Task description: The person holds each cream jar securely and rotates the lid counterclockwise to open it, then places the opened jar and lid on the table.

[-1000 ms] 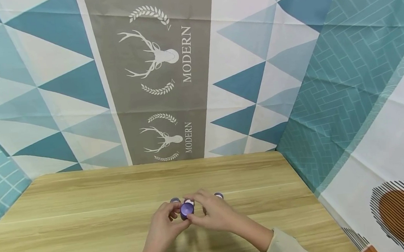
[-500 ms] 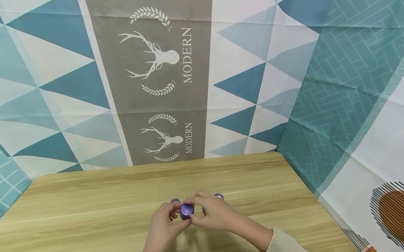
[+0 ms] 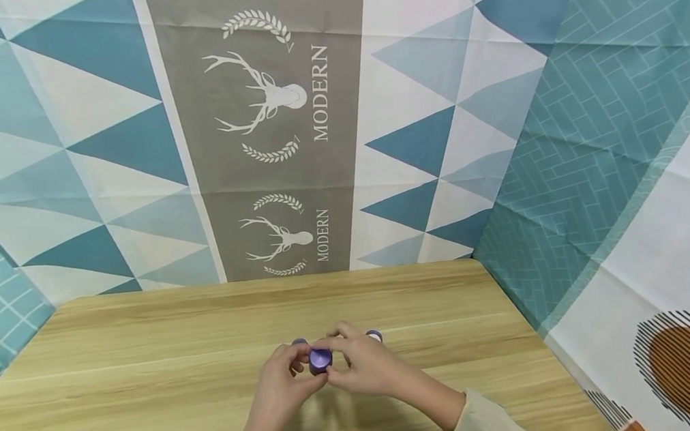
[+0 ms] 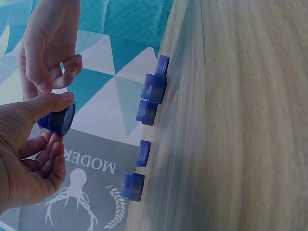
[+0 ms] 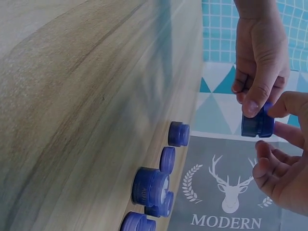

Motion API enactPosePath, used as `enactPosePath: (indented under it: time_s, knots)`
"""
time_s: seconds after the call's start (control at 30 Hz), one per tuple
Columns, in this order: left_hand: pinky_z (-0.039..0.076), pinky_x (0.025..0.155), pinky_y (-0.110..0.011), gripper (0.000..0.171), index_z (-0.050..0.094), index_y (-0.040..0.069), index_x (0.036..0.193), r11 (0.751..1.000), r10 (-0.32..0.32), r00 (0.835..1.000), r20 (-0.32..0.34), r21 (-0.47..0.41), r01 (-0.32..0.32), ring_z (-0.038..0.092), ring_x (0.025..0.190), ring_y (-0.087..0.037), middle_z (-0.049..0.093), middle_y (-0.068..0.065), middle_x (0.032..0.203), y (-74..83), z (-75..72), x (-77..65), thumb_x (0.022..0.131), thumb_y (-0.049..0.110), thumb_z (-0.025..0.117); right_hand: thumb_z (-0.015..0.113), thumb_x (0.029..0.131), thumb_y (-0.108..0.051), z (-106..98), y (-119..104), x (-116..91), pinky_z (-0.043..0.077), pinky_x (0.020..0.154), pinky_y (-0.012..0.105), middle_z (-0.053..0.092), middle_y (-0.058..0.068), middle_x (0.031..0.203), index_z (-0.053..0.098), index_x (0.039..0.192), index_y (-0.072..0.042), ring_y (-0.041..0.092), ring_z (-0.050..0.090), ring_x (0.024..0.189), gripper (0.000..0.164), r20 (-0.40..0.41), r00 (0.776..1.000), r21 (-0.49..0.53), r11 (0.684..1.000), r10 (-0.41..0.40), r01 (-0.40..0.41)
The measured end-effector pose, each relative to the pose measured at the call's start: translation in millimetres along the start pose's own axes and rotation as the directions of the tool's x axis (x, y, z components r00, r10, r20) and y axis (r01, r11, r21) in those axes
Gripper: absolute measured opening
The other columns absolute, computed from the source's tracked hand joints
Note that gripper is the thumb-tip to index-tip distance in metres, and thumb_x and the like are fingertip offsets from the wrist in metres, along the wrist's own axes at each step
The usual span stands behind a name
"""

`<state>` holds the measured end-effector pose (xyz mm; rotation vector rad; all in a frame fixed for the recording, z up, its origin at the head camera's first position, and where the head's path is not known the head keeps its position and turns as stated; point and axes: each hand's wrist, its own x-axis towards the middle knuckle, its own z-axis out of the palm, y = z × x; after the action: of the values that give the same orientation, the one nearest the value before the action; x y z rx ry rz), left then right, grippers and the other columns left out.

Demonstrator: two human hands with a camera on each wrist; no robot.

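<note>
Both hands meet around a small blue-purple jar (image 3: pixel 320 359) held above the table, its shiny round end facing up in the head view. My left hand (image 3: pixel 276 387) pinches the jar's body between thumb and fingers; its thumb lies along the side in the left wrist view, where the jar (image 4: pixel 60 120) is tilted. From the other side, my right hand (image 3: pixel 367 364) grips the lid end with thumb and fingertips. In the right wrist view the held jar (image 5: pixel 251 126) shows a seam between dark body and bluer lid. The fingers partly cover it.
Beyond the hands, more blue jars stand on the wooden table (image 3: pixel 151 390). The right wrist view shows a jar (image 5: pixel 178 134), a flat lid (image 5: pixel 167 161) and a larger jar (image 5: pixel 144 187) with lettering. A patterned cloth wall (image 3: pixel 277 146) rises behind the table.
The right fingers have shifted slightly around the jar's top, and the white patch seen behind it a second ago is now covered. The left hand stays nearly still.
</note>
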<state>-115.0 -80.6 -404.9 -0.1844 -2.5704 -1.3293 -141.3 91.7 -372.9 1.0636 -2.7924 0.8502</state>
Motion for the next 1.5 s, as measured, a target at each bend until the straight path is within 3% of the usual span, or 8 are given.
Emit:
enactPosePath:
  time_s: [0.2,0.33,0.57,0.87,1.03,1.17,1.4,1.5]
  knots:
    - [0.046,0.069,-0.023,0.032,0.068,0.011,0.091,1.0,-0.007,1.0,-0.016,0.003,0.007,0.049,0.074,-0.008,0.057,0.004,0.081,1.2,-0.1,-0.4,0.063,0.011,0.083,0.068,0.083,-0.037,2.0,1.9,0.4,0.041,0.06,0.015,0.056,0.001,0.113,0.059,0.123,-0.019,0.002,0.047,0.068,0.045,-0.045,0.999,0.001,1.0,0.031,-0.03]
    - [0.046,0.069,-0.022,0.031,0.068,0.012,0.092,1.0,-0.004,1.0,-0.006,0.003,0.004,0.049,0.075,-0.008,0.056,0.004,0.081,1.7,-0.7,-0.9,0.064,0.012,0.083,0.07,0.081,-0.033,2.6,2.3,0.7,0.042,0.067,0.014,0.058,-0.001,0.105,0.064,0.113,-0.017,0.003,0.052,0.081,0.036,-0.069,0.997,-0.007,1.0,0.017,-0.018]
    - [0.046,0.069,-0.022,0.031,0.068,0.012,0.092,1.0,0.003,1.0,0.003,0.009,-0.003,0.048,0.075,-0.008,0.057,0.004,0.082,-0.3,0.8,-1.5,0.065,0.012,0.083,0.065,0.084,-0.03,0.6,1.4,-0.7,0.041,0.059,0.013,0.056,-0.003,0.107,0.06,0.123,-0.017,-0.001,0.043,0.068,0.042,-0.006,1.0,-0.003,1.0,-0.008,0.008]
    - [0.045,0.068,-0.021,0.032,0.068,0.012,0.091,1.0,-0.002,1.0,-0.012,-0.005,0.002,0.047,0.074,-0.008,0.055,0.004,0.08,1.2,1.1,-1.6,0.063,0.012,0.084,0.074,0.078,-0.037,3.2,0.3,-1.1,0.039,0.064,0.013,0.058,-0.003,0.093,0.064,0.107,-0.016,0.002,0.048,0.075,0.037,-0.122,0.992,-0.014,1.0,0.023,-0.025]
    - [0.045,0.068,-0.021,0.03,0.068,0.013,0.091,1.0,0.012,1.0,-0.004,0.006,-0.012,0.047,0.074,-0.007,0.056,0.005,0.081,0.8,1.5,-2.0,0.065,0.012,0.083,0.067,0.081,-0.029,1.2,-0.1,-1.3,0.044,0.07,0.015,0.058,-0.003,0.106,0.063,0.117,-0.018,0.001,0.053,0.085,0.038,-0.046,0.999,-0.043,0.999,0.0,-0.002]
    - [0.046,0.069,-0.022,0.031,0.068,0.011,0.092,1.0,0.012,1.0,-0.012,0.008,-0.012,0.049,0.074,-0.008,0.057,0.004,0.081,0.4,1.8,-1.7,0.064,0.012,0.083,0.065,0.084,-0.039,1.7,0.1,-1.9,0.045,0.071,0.017,0.058,0.0,0.113,0.058,0.124,-0.018,0.004,0.053,0.087,0.046,-0.03,0.999,-0.023,0.999,0.026,-0.027]
    - [0.045,0.068,-0.021,0.031,0.068,0.012,0.092,1.0,-0.011,1.0,-0.002,0.0,0.011,0.048,0.075,-0.009,0.056,0.004,0.081,0.9,2.0,-0.8,0.064,0.013,0.083,0.073,0.077,-0.041,4.4,0.9,-0.2,0.041,0.065,0.014,0.059,0.001,0.095,0.063,0.107,-0.017,0.005,0.049,0.077,0.039,-0.116,0.992,0.001,0.999,0.051,-0.052]
    - [0.045,0.067,-0.021,0.031,0.068,0.012,0.092,1.0,-0.003,1.0,0.002,-0.004,0.003,0.048,0.075,-0.009,0.056,0.004,0.081,0.3,2.5,-0.7,0.064,0.012,0.083,0.071,0.079,-0.033,3.1,0.7,0.5,0.042,0.067,0.014,0.058,-0.002,0.099,0.064,0.109,-0.018,0.002,0.05,0.079,0.034,-0.077,0.997,-0.025,0.999,0.03,-0.032]
